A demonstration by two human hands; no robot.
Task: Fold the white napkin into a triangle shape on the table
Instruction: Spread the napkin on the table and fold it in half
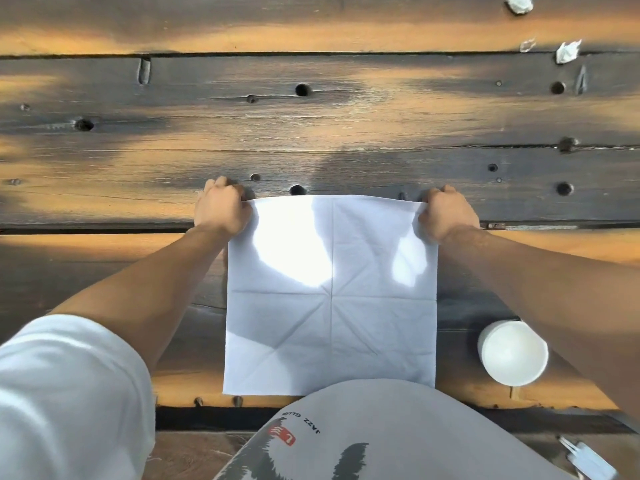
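The white napkin [330, 306] lies unfolded as a square on the dark wooden table [311, 133], near its front edge. Crease lines cross it through the middle and along the diagonals. My left hand [221, 209] pinches the far left corner. My right hand [446, 213] pinches the far right corner. The far edge is stretched taut between the two hands and looks slightly raised off the wood. The near edge rests flat close to my body.
A white round cup or lid [512, 353] stands right of the napkin, under my right forearm. Crumpled white paper scraps [568, 51] lie at the far right. The planks have holes and gaps. A small white object [585, 459] lies below the table at bottom right.
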